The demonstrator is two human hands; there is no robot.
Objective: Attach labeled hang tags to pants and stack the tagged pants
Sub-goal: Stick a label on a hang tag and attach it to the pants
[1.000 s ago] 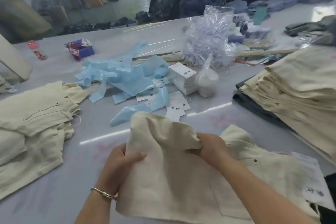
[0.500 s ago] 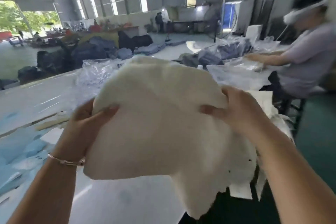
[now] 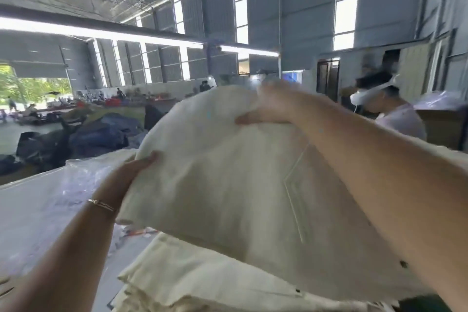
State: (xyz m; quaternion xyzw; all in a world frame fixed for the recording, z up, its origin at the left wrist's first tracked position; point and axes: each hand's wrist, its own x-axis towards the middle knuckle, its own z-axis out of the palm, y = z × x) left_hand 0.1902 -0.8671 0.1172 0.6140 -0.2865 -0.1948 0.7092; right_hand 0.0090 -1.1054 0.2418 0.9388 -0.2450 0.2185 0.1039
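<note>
2 hands [image 3: 268, 109] lifting pants [image 3: 228, 185], stack [image 3: 190, 284] beneath

The soft cloth pants [image 3: 228, 185] are showing a plain cream colour. The pile of folded cloth pants [image 3: 202, 284] is cream too. The thin wrist bracelet [image 3: 101, 204] is shining gold.

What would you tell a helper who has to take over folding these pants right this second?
Left hand: grips the left edge of the cream pants, thumb on top.
Right hand: grips their far top edge.
The pants hang in the air above the stack of cream pants on the table; clear plastic bag lies at the left.
Done: this pair is picked up. No hang tag shows on it from here, so check.
Left: lay it flat on the stack, then tag the next pair.
</note>
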